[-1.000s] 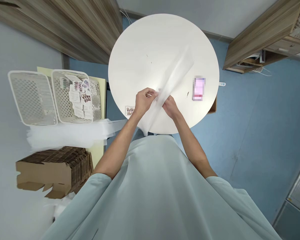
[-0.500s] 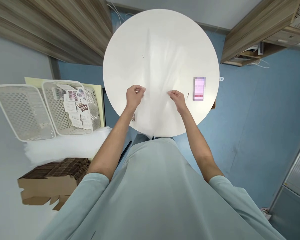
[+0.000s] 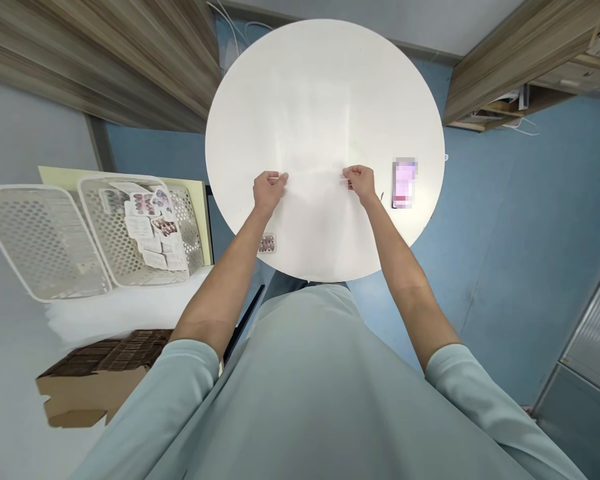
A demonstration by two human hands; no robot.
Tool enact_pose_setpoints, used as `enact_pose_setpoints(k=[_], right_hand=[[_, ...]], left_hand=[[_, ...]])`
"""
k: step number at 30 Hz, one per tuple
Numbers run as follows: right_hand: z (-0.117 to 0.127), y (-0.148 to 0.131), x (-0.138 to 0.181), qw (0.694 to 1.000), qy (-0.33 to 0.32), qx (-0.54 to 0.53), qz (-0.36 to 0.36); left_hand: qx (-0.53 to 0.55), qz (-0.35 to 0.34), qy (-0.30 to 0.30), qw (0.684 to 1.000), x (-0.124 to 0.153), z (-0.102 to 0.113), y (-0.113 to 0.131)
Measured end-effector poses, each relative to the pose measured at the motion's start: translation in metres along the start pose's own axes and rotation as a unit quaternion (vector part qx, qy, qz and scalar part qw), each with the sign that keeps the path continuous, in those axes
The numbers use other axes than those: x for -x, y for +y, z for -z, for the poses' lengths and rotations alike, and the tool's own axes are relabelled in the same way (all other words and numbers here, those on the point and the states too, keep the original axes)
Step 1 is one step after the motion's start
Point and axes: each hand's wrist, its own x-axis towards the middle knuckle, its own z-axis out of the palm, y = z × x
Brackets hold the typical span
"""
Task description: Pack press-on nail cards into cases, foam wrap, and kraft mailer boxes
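Note:
A thin, white, see-through sheet (image 3: pixel 314 183) lies over the round white table (image 3: pixel 405 87), with a faint straight fold or edge running between my hands. My left hand (image 3: pixel 269 191) pinches it at the left, thumb against fingers. At the right, my right hand (image 3: pixel 361 181) pinches the other side the same way. Against the white tabletop the sheet's full outline is hard to make out. Near my left forearm, at the table's front left, is a small clear pack of dark, shiny oval pieces (image 3: pixel 267 243), partly hidden by the arm.
A phone with a blurred screen (image 3: pixel 404 183) lies at the table's right. Left of the table stand white perforated baskets (image 3: pixel 100 233), one holding several cards and packs. Below them are a white sheet stack (image 3: pixel 130 303) and flat brown cardboard boxes (image 3: pixel 90 387).
The creased sheet has become flatter and smoother between my hands. My right hand has shifted slightly right and away from me. More of the small clear pack now shows.

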Motion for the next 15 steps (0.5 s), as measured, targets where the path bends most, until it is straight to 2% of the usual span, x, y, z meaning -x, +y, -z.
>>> enact_pose_setpoints(k=[4,9,12,15], right_hand=[[-0.007,0.006,-0.027,1.000,0.017,0.024,-0.004],[-0.005,0.012,-0.049,0.999,0.031,0.020,0.021],[-0.001,0.017,-0.045,0.999,0.033,0.030,0.019],[0.002,0.030,-0.020,0.997,0.047,0.055,0.006]], left_hand=[[-0.022,0.053,-0.039,0.998,0.025,-0.001,-0.013],[-0.080,0.093,-0.069,0.990,0.051,-0.004,-0.032],[-0.079,0.102,-0.066,0.989,0.053,-0.009,-0.034],[-0.067,0.107,-0.052,0.991,0.047,-0.015,-0.029]])
